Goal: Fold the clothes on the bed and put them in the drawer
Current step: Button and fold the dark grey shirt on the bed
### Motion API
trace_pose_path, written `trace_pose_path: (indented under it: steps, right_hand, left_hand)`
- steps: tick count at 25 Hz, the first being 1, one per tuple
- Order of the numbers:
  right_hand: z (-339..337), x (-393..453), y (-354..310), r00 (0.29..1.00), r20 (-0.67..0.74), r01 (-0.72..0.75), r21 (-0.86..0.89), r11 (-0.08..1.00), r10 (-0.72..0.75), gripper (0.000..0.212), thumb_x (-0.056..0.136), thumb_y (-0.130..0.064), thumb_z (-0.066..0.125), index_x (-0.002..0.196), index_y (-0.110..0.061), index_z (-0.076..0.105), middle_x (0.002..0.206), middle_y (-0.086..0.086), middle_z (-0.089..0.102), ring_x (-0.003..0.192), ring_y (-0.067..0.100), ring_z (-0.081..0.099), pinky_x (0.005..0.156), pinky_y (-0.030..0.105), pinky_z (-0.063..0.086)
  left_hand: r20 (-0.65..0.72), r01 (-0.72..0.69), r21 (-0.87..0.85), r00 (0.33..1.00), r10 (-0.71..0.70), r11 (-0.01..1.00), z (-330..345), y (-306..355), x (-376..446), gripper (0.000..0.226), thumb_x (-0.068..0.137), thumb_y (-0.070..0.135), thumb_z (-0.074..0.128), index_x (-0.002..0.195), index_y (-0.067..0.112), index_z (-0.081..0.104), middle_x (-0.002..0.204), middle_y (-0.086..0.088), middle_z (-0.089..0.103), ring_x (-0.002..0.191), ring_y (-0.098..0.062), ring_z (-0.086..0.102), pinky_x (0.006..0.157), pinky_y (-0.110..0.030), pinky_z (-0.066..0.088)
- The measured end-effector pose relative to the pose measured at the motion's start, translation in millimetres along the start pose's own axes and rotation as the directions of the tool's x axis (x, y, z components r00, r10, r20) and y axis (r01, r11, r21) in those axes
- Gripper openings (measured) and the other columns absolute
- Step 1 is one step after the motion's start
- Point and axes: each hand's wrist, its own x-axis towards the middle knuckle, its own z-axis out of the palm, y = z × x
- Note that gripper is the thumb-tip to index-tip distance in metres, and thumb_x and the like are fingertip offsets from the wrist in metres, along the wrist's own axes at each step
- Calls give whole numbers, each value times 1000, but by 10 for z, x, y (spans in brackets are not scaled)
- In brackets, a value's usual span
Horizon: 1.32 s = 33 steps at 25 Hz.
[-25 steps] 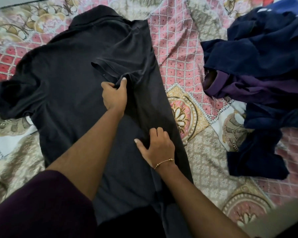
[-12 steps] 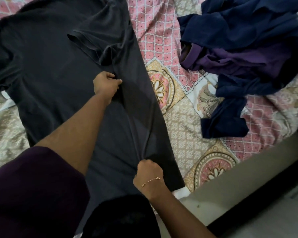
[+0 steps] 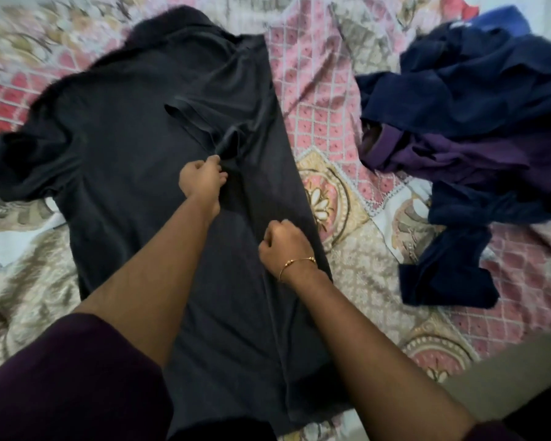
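A black polo shirt [image 3: 115, 160] lies spread on the patterned bedspread [image 3: 341, 275], its collar at the far end. Its right side and right sleeve are folded in over the middle. My left hand [image 3: 202, 179] pinches the fabric just below the folded sleeve's cuff. My right hand [image 3: 283, 246], with a thin gold bracelet on the wrist, grips the folded edge lower down, its fingers curled into the cloth. The left sleeve lies out flat at the far left.
A heap of navy and purple clothes [image 3: 477, 128] sits on the bed to the right, with a dark blue piece [image 3: 442, 278] trailing toward the front. The bed's edge [image 3: 497, 386] runs across the lower right corner.
My right hand has moved up the folded edge, away from the hem and closer to my left hand. My left hand stays on the fold by the sleeve. The view has tilted back up the bed.
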Motion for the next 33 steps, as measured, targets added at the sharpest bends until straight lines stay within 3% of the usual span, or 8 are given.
trace_pose_path:
  steps: [6, 10, 13, 16, 22, 25, 29, 33]
  right_hand:
    - [-252, 1041, -244, 935, -274, 199, -123, 972, -226, 39, 93, -23, 48, 129, -10, 48, 135, 12, 39, 121, 31, 38, 95, 42, 39]
    - [-275, 1539, -427, 913, -283, 272, -120, 955, -295, 49, 99, -33, 34, 145, -15, 31, 154, 6, 23, 143, 24, 16, 109, 40, 25]
    - [-325, 1759, -554, 922, -239, 277, -141, 951, -304, 55, 96, -49, 24, 146, -26, 28, 157, 0, 16, 145, 24, 4, 112, 50, 19]
    - [-224, 1834, -712, 977, -63, 190, -188, 964, -204, 61, 92, -62, 20, 147, -37, 12, 158, -2, -7, 143, 30, -14, 109, 64, 1]
    - [-68, 1792, -1045, 986, -104, 98, -256, 962, -128, 67, 93, -61, 18, 149, -27, 10, 157, 9, -13, 140, 41, -18, 102, 71, -9]
    - [18, 1732, -1334, 929, -85, 323, -293, 900, -361, 61, 97, -52, 22, 149, -23, 13, 157, 10, -8, 142, 35, -17, 108, 64, -7]
    - [261, 1733, -1918, 799, 34, 571, -359, 739, -601, 53, 100, -39, 26, 148, -18, 20, 158, 8, -1, 144, 28, -12, 114, 54, -2]
    - [574, 1868, -2555, 739, 191, 664, -369, 650, -646, 51, 101, -36, 25, 149, -20, 15, 158, 3, -5, 144, 25, -13, 115, 51, 0]
  left_hand:
    - [-54, 13, -104, 998, -19, 995, 99, 453, 280, 36, 84, 38, 65, 66, 12, 49, 73, 0, 57, 69, -14, 57, 71, -29, 52]
    - [-25, -28, -1, 999, 28, 1000, 164, 713, 579, 23, 87, 33, 64, 88, 11, 63, 89, 0, 63, 90, -18, 62, 76, -31, 54]
    - [-114, -233, 149, 961, 251, 961, 213, 900, 712, 37, 101, 26, 37, 133, 11, 47, 126, -4, 56, 118, -21, 51, 93, -26, 42]
    - [-97, -433, 510, 830, 550, 743, 126, 951, 813, 28, 103, 23, 27, 114, 7, 48, 96, -9, 59, 94, -27, 58, 66, -28, 37]
    - [-233, -253, 567, 864, 447, 784, -389, 801, 1040, 24, 100, 23, 39, 117, 7, 45, 108, -9, 62, 97, -25, 59, 72, -30, 39]
    - [-397, -230, 597, 748, 532, 769, -935, 824, 1114, 33, 95, 28, 46, 122, 9, 46, 114, -8, 60, 109, -27, 53, 84, -35, 39]
    - [-698, 173, 565, 622, 356, 806, -1729, 746, 1172, 50, 91, 38, 51, 131, 11, 39, 135, -11, 39, 126, -30, 36, 98, -44, 34]
    - [-672, 203, 426, 723, 158, 882, -2392, 638, 1341, 70, 85, 55, 56, 130, 3, 44, 133, -18, 44, 124, -35, 42, 101, -41, 35]
